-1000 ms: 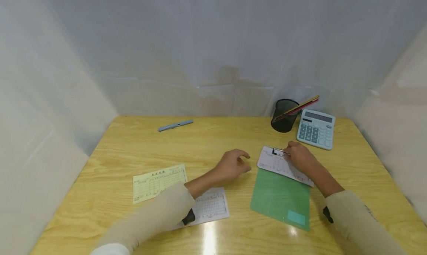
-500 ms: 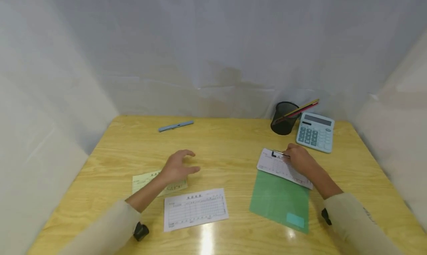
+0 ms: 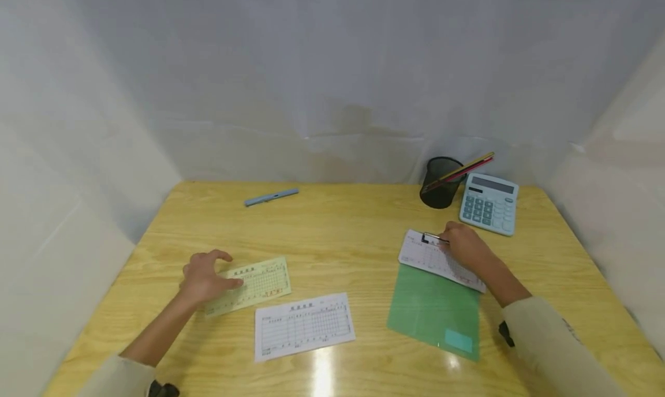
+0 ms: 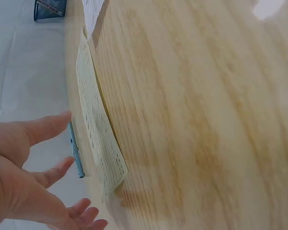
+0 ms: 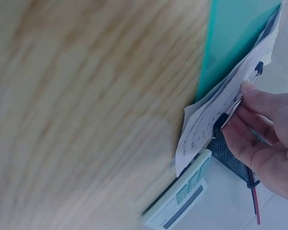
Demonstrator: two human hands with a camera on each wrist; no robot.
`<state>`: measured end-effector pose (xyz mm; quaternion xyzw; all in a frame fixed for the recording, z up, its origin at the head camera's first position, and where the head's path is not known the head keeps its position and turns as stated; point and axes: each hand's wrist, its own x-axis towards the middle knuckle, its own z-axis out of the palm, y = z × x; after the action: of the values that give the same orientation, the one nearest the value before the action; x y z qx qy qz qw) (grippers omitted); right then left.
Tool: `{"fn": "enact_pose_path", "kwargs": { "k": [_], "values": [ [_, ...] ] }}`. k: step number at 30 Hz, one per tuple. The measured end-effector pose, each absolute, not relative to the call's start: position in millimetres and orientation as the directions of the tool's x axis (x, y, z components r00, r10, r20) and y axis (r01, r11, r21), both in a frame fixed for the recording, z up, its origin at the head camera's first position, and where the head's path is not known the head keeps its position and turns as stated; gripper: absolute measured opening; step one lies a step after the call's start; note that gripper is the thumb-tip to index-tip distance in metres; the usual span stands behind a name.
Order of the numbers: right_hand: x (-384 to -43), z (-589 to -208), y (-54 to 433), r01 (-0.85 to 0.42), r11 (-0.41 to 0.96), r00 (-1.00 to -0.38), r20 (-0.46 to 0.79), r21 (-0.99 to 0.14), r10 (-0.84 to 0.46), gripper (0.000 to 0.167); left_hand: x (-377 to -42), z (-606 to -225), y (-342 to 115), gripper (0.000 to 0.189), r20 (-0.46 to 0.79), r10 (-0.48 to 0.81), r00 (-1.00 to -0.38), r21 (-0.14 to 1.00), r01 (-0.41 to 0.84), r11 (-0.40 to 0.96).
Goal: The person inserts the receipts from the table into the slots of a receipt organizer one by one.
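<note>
My left hand [image 3: 204,277] hovers over the left end of a yellow printed form [image 3: 264,277], thumb and fingers spread apart with nothing between them. In the left wrist view the fingertips are just beside that form [image 4: 97,124]. A white printed form [image 3: 305,326] lies in front of it. On the right, my right hand [image 3: 467,250] pinches the metal clip [image 5: 234,110] of a green clipboard [image 3: 433,304] between thumb and fingers. Under the clip lie several white forms [image 3: 431,257], partly covered by the hand.
A black mesh pen cup [image 3: 440,183] with pencils leaning out stands at the back right. Beside it is a light-blue calculator [image 3: 488,204]. A blue pen [image 3: 271,197] lies near the table's back edge. White sheeting [image 3: 332,97] encloses the table on three sides.
My left hand has swept leftward from near the clipboard, past the white form, to the yellow form's left end. My right hand has stayed at the clip.
</note>
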<state>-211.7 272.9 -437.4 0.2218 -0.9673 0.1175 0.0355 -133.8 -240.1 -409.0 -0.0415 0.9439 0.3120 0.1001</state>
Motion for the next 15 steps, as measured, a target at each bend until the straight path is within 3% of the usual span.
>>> {"fn": "enact_pose_path", "kwargs": {
  "k": [7, 15],
  "values": [
    [-210.4, -438.1, 272.7, -0.461, 0.867, -0.886, 0.155, -0.190, -0.438, 0.015, -125.6, -414.3, -251.1, 0.056, -0.265, -0.084, -0.961, 0.542, -0.220, 0.811],
    [-210.5, -437.5, 272.0, -0.470, 0.865, -0.881, 0.165, -0.178, -0.444, 0.014, -119.9, -420.6, -252.6, 0.050, -0.205, -0.082, -0.975, 0.588, -0.189, 0.786]
  ]
}}
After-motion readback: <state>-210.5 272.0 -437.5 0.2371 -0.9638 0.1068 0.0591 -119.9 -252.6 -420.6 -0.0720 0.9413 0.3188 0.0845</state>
